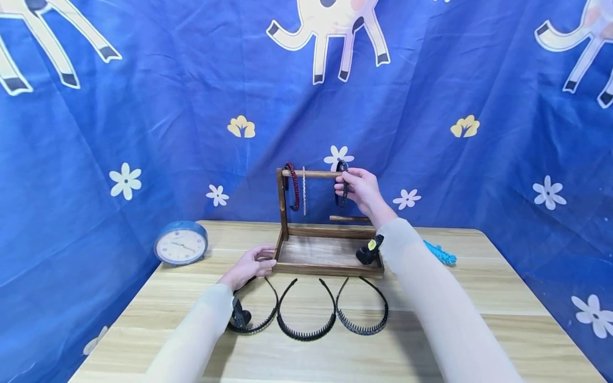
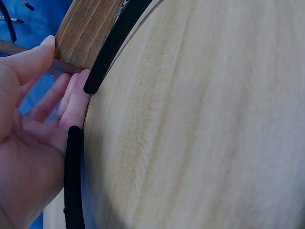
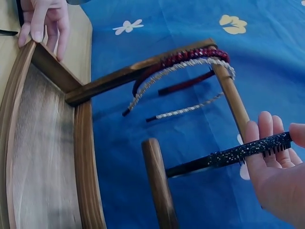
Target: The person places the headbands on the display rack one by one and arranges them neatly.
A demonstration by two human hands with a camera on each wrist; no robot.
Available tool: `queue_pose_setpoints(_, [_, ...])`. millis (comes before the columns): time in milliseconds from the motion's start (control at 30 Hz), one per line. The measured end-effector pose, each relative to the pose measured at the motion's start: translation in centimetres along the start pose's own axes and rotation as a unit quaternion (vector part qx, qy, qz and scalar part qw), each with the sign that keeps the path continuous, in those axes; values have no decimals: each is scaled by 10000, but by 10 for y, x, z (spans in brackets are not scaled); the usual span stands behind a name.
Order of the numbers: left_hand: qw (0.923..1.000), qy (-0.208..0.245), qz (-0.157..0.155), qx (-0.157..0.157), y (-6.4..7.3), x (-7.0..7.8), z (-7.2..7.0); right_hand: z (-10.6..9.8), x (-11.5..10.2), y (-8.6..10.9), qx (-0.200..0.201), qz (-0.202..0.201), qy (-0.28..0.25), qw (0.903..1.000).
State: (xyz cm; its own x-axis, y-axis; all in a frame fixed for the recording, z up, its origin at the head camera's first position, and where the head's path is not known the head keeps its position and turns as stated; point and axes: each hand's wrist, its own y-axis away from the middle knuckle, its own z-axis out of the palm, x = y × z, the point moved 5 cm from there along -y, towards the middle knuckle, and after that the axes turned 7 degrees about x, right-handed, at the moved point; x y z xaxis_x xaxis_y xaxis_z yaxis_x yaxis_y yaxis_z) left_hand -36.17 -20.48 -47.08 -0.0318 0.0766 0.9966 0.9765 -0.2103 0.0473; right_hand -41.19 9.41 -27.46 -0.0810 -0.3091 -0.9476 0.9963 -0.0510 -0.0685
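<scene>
A wooden headband stand (image 1: 311, 268) with a tray base stands on the table. My left hand (image 1: 251, 267) holds its left front corner, thumb and fingers on either side of the wood. At the right end of the upper rod (image 1: 318, 174), my right hand (image 1: 361, 187) pinches a black speckled toothed headband (image 3: 243, 150) between thumb and fingers. This headband's top rises above the rod in the head view. A dark red headband (image 1: 294, 186) and a thin pale braided headband (image 1: 304, 191) hang at the rod's left end.
Three dark headbands lie in front of the stand: left (image 1: 261, 325), middle (image 1: 306, 336) and right (image 1: 364, 330). A blue clock (image 1: 182, 243) stands at the left. A shorter lower rod (image 1: 349, 218) juts left. Bright blue cord (image 1: 440, 252) lies at the right, before a blue curtain (image 1: 191, 122).
</scene>
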Motion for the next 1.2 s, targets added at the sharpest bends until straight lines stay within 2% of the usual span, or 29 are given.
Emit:
queue_pose_setpoints(333, [10000, -12, 37, 12, 2, 2, 1, 28, 15, -4, -112, 0, 37, 9999])
queue_pose_setpoints(667, [10000, -54, 35, -46, 2, 2, 1, 44, 28, -2, -86, 114, 98, 9998])
queue_pose_setpoints(1200, [9999, -121, 42, -54, 3, 2, 2, 63, 32, -11, -102, 390, 501, 9979])
